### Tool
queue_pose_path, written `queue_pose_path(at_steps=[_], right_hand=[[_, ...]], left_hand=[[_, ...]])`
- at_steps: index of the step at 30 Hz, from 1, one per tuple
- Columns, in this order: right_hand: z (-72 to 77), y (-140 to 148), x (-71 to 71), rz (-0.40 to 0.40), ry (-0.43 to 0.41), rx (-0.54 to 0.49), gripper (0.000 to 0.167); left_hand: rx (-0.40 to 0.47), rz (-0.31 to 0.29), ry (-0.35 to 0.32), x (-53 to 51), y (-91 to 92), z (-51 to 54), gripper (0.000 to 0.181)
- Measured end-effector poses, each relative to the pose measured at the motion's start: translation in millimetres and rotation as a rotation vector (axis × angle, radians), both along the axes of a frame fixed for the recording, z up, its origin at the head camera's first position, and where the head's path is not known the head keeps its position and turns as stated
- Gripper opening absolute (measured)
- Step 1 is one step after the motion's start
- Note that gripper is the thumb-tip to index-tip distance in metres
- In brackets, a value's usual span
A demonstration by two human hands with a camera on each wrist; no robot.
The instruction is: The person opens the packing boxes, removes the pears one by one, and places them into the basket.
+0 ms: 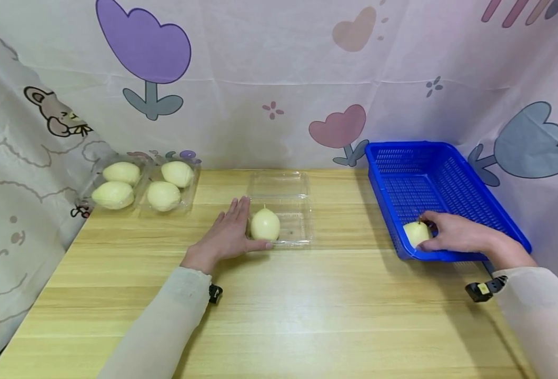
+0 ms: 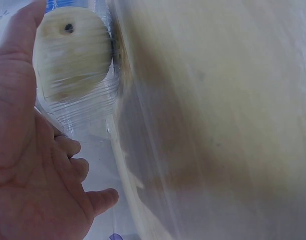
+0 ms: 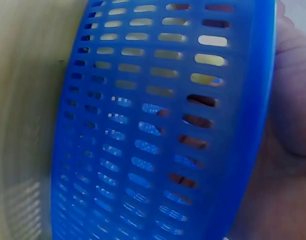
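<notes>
One pale yellow pear (image 1: 265, 225) sits in the left side of a clear plastic clamshell box (image 1: 294, 227) whose lid is folded back. My left hand (image 1: 227, 231) lies against the box's left and front edges, fingers extended and thumb along the front. In the left wrist view that pear (image 2: 75, 55) shows through the plastic beyond the thumb. Inside the near-left corner of a blue perforated basket (image 1: 386, 210), my right hand (image 1: 461, 232) pinches another pear (image 1: 417, 233) between thumb and fingers. The basket wall (image 3: 143, 120) hides most of this grasp in the right wrist view.
Two clear boxes stand at the back left, each with two pears (image 1: 121, 172) (image 1: 163, 196). A patterned cloth (image 1: 241, 63) hangs behind the wooden table (image 1: 317, 310). The basket is at the table's right side.
</notes>
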State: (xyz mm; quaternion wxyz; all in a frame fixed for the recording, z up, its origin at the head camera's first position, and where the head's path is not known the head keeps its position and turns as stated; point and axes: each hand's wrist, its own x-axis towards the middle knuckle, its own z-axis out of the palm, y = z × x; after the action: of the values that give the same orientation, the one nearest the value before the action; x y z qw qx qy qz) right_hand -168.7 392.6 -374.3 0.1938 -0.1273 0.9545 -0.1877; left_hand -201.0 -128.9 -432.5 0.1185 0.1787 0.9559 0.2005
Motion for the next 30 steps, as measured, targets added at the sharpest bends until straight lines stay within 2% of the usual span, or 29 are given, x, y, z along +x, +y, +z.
queue_pose_path(at_steps=[8, 20, 26, 30], right_hand=[[-5.3, 0, 3.1, -0.019, 0.095, 0.017, 0.070], [0.9, 3, 5.3, -0.045, 0.067, 0.052, 0.076], [11.9, 7, 8.0, -0.082, 0.078, 0.036, 0.080], [25.8, 1, 8.3, -0.112, 0.150, 0.030, 0.085]], left_hand=[[0.006, 0.003, 0.005, 1.2, 0.4, 1.0, 0.139], [0.018, 0.004, 0.000, 0.9, 0.8, 1.1, 0.140], [0.023, 0.004, 0.000, 1.4, 0.7, 0.7, 0.140], [0.025, 0.006, 0.002, 1.1, 0.8, -1.1, 0.140]])
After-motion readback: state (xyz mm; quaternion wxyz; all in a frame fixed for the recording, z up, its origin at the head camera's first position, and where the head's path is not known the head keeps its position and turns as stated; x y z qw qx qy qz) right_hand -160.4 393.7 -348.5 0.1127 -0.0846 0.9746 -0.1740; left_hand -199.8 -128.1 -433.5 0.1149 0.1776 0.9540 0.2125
